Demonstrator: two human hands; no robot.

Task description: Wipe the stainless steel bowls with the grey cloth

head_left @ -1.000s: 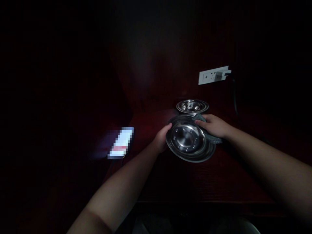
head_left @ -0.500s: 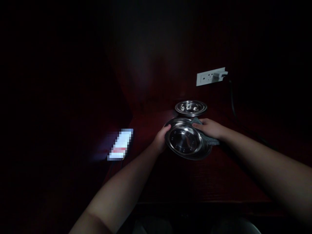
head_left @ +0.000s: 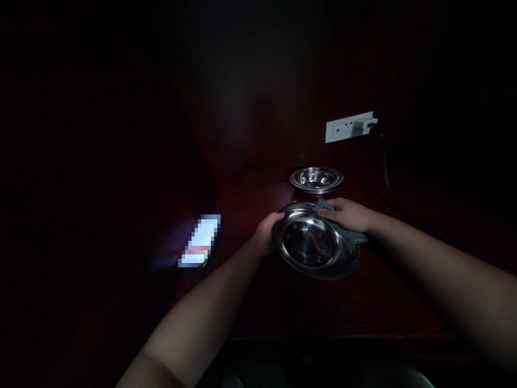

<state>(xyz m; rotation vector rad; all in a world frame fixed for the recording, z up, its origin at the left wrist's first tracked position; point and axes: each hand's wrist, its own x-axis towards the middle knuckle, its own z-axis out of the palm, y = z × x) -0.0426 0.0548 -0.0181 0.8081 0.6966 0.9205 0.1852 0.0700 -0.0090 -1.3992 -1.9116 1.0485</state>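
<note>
Steel bowl (head_left: 309,253) dips nearer under the cloth (head_left: 357,237)

Over the last half second the bowl has come slightly lower and closer to the person, opening a thin strip between its far rim and the stacked steel dishes (head_left: 317,178) behind, which have stayed put. The left hand (head_left: 266,231) grips the rim on its side, thumb over the edge. The right hand (head_left: 349,214) clasps the grey cloth, which still lies against the upper right rim, so contact seems to have held through the shift; it looks like wiping in progress.

The bowl is tilted above the dark red surface (head_left: 283,302), back from the front edge. Room looks freest toward that edge and low to the right, though deep shadow hides much of it. Behind, the stack leaves little clearance. Left, a lit screen (head_left: 201,241) lies near the side edge, apart from the bowl, close to the left forearm.
</note>
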